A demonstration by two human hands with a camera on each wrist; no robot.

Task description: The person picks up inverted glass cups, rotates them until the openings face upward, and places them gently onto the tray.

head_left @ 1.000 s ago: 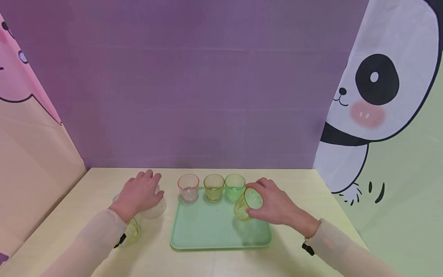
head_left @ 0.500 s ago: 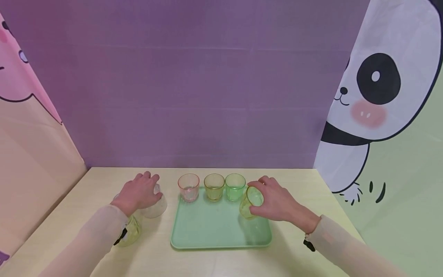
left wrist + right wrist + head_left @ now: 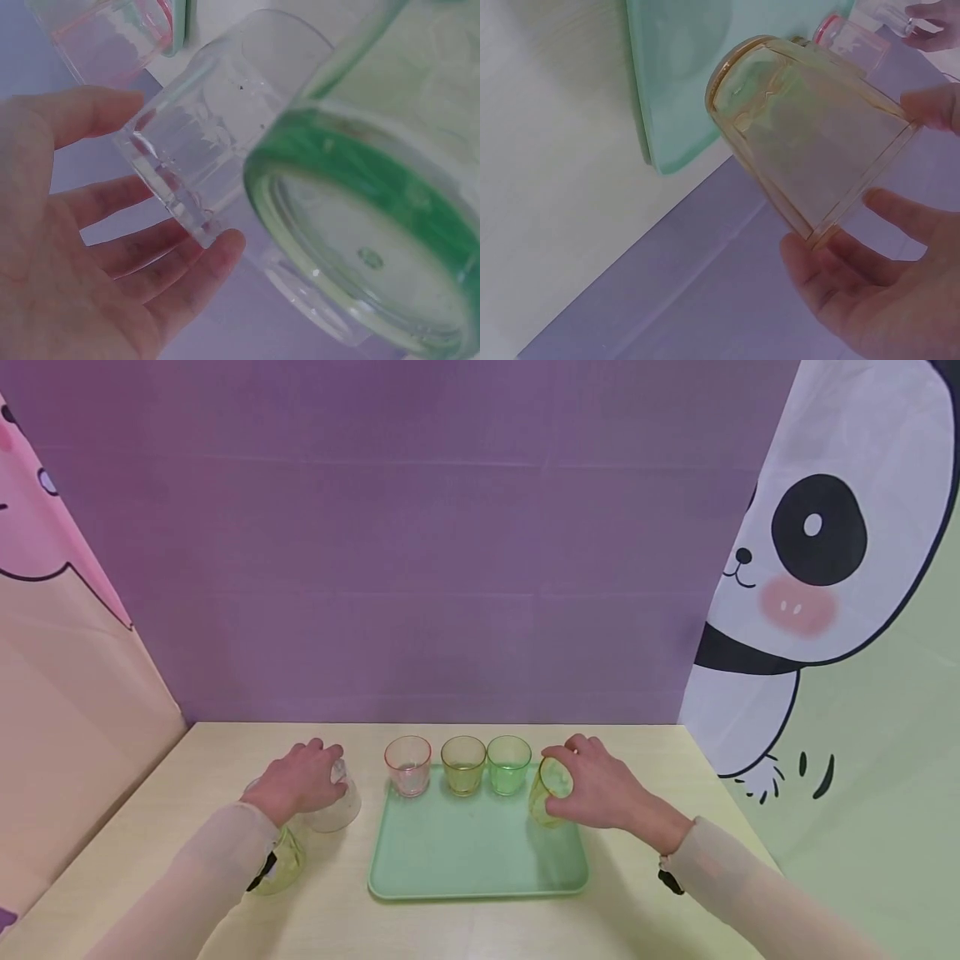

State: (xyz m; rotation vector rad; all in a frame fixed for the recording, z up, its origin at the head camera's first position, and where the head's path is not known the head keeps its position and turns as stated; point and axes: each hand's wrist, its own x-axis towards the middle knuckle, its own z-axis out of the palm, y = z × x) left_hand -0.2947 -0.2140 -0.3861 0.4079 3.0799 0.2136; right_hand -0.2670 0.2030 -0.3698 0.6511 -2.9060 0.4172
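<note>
My right hand [image 3: 603, 787] grips a yellow glass [image 3: 542, 803] by its rim, thumb and fingers spread round it. The glass leans, its mouth turned toward the palm, over the far right corner of the green tray [image 3: 476, 868]. In the right wrist view, the yellow glass [image 3: 802, 135] has its base toward the tray. My left hand [image 3: 298, 781] holds a clear glass [image 3: 337, 808] that stands upside down left of the tray; in the left wrist view, thumb and fingers pinch the base end of this clear glass [image 3: 217, 127].
Along the tray's far edge stand a pink-rimmed glass [image 3: 408, 768], an amber glass [image 3: 463, 767] and a green glass [image 3: 510, 767], all upright. Under my left wrist is an upturned yellow-green glass [image 3: 285, 864]. A purple backdrop [image 3: 435, 568] rises behind the table.
My right hand has moved the yellow glass a little right and away from me, toward the tray's far right corner. My left hand has shifted slightly at the clear glass, which stays put.
</note>
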